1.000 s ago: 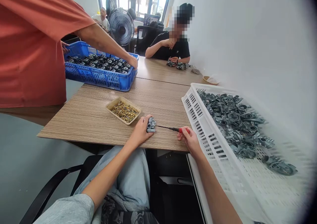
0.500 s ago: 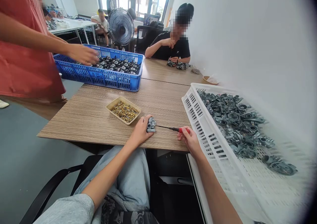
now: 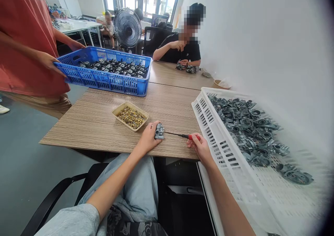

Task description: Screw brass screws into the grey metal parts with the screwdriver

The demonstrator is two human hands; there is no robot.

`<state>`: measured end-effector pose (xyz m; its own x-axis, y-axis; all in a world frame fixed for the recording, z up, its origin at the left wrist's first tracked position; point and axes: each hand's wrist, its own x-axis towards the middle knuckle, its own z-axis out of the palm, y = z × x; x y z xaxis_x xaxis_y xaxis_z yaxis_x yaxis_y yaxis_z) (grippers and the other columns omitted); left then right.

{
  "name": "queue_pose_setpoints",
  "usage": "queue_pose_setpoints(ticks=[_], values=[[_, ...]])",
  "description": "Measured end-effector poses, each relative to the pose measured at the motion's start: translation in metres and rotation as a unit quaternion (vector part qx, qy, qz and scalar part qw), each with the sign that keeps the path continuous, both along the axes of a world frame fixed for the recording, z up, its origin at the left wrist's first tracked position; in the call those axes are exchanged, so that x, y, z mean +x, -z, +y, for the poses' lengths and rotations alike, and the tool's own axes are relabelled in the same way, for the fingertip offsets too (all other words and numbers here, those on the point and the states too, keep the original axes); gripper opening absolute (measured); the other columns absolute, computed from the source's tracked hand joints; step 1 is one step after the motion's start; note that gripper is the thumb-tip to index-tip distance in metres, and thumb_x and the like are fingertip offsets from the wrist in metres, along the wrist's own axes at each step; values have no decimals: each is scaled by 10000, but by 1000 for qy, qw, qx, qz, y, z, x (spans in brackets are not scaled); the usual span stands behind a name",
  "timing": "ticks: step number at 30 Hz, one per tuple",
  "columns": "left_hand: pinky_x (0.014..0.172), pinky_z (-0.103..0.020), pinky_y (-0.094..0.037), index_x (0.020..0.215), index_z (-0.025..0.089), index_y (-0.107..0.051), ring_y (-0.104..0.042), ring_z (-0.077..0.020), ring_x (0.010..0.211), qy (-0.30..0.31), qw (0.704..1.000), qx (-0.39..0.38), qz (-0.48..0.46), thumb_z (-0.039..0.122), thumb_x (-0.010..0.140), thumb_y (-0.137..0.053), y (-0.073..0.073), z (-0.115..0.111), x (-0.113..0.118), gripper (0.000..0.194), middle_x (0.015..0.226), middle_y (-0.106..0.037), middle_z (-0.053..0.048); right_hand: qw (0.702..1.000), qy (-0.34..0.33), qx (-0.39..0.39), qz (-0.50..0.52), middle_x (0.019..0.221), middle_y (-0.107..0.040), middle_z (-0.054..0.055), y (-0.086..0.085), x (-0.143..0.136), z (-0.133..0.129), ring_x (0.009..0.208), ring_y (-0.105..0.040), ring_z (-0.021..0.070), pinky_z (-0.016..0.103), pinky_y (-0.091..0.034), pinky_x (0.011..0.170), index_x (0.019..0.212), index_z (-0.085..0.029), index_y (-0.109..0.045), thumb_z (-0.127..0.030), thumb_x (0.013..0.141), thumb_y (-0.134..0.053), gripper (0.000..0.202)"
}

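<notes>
Near the table's front edge, my left hand (image 3: 149, 138) is wrapped round a small grey metal part (image 3: 159, 131). My right hand (image 3: 198, 145) grips the red handle of a screwdriver (image 3: 184, 136), whose thin dark shaft points left, with its tip at the right side of the metal part. Whether the tip sits inside the part is too small to tell. Just behind and left of my left hand stands a beige tray (image 3: 116, 115) full of small brass-coloured pieces (image 3: 131, 117).
A white crate (image 3: 221, 138) of grey metal parts (image 3: 250, 124) stands to the right. At the back left, a person in red holds a blue crate (image 3: 109, 83) of black parts. Another person sits across the wooden table (image 3: 172, 107), near a fan (image 3: 127, 29).
The standing person's hands have moved from over the blue crate to its left end and now hold it. My own hands, the metal part and the screwdriver look unchanged.
</notes>
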<state>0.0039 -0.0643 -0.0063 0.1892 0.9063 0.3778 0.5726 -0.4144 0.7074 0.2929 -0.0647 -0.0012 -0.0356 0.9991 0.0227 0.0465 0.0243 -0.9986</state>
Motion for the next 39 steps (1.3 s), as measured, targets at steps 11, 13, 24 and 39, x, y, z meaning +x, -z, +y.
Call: queue_pose_setpoints(ticks=[11,13,24,39], values=[[1042,-418,-500,1427,275,-402,-569,-248,1154,0,1000,1,-6,122,750,-698,-1,-1,0,755,1265,-556,-86,1000,-5,2,5,701,-681,18,2,0,0,588,-614,166,293,-538,574,887,-229,-677,-615,898,-718,389],[1041,-418,-501,1427,282,-400,-572,-249,1157,2,1000,1,-6,125,749,-703,0,0,0,759,1268,-557,-84,1000,-4,3,1,699,-680,17,1,0,0,583,-615,167,296,-539,572,885,-229,-674,-621,897,-715,395],[1028,-404,-508,1421,238,-411,-573,-250,1127,-1,1000,-8,0,119,745,-693,-5,-2,0,742,1232,-563,-91,1000,-10,2,12,713,-670,13,2,1,-1,613,-615,165,283,-533,589,877,-236,-669,-600,910,-716,368],[1036,-403,-505,1434,279,-401,-567,-246,1143,0,1000,-4,-4,124,746,-691,-3,-1,0,763,1251,-562,-78,1000,-5,8,-5,719,-675,12,3,2,0,610,-617,176,305,-541,586,890,-240,-674,-605,921,-697,367]])
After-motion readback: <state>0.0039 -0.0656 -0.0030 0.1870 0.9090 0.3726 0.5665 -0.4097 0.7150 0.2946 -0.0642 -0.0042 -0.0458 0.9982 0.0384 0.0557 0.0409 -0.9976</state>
